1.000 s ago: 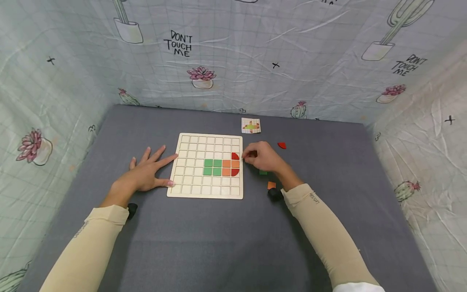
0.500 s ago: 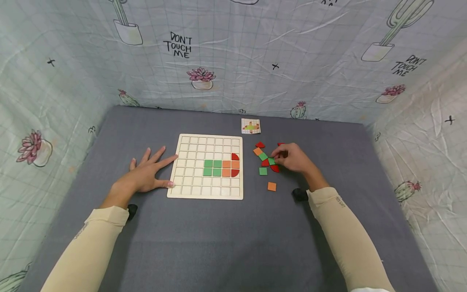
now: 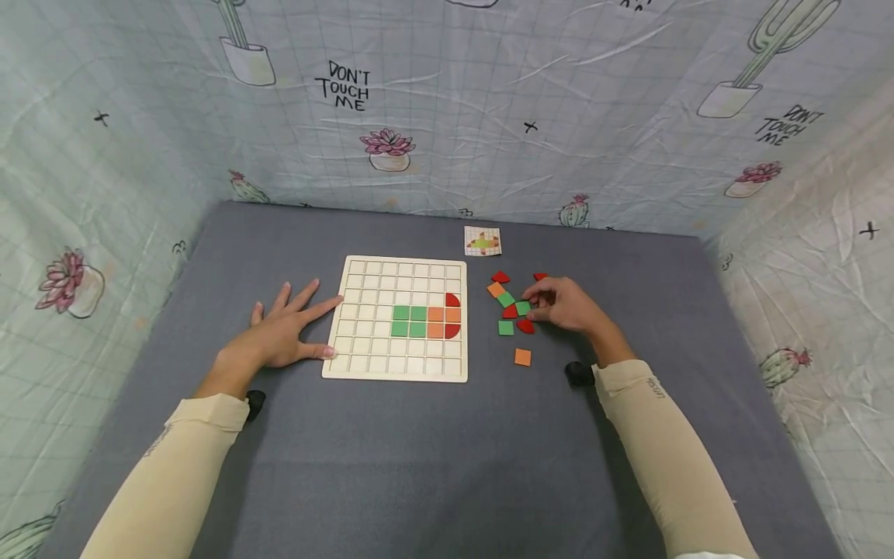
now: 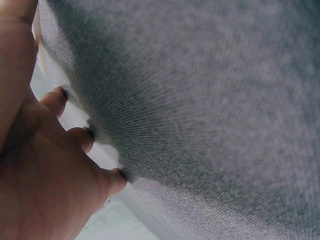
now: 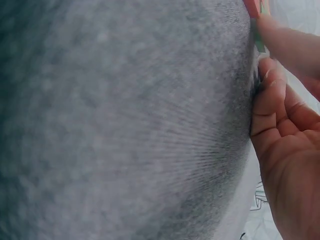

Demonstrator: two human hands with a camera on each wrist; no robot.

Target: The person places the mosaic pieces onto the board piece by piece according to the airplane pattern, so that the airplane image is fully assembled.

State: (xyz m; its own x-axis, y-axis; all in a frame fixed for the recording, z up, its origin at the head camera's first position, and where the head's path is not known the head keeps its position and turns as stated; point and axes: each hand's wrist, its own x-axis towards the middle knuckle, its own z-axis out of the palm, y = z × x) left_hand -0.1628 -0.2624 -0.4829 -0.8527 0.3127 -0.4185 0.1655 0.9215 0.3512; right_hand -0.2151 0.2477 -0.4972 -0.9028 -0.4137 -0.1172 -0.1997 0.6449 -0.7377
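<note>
A pale wooden grid board (image 3: 363, 341) lies on the grey cloth. Green squares (image 3: 409, 321), orange squares (image 3: 436, 314) and two red quarter-circle tiles (image 3: 452, 300) sit in its cells. My left hand (image 3: 275, 334) is spread at its left edge, with the index finger and thumb touching the rim. In the left wrist view, other fingertips of the left hand (image 4: 50, 160) press on the cloth. Beyond the board's right side, my right hand (image 3: 567, 304) has thumb and index finger at a loose green square tile (image 3: 523, 308), which still lies among the other pieces.
Loose tiles surround the right fingertips: a red one (image 3: 526, 327), an orange square (image 3: 496, 289) and another green square (image 3: 506, 328). Nearer lies a separate orange square (image 3: 522, 357). A small pattern card (image 3: 483, 241) is behind the board. Printed curtains (image 3: 447, 116) enclose the table.
The right hand has moved from the board's right edge to the loose tiles. Its thumb and index finger have since parted a little around the green square. The left hand stays put.
</note>
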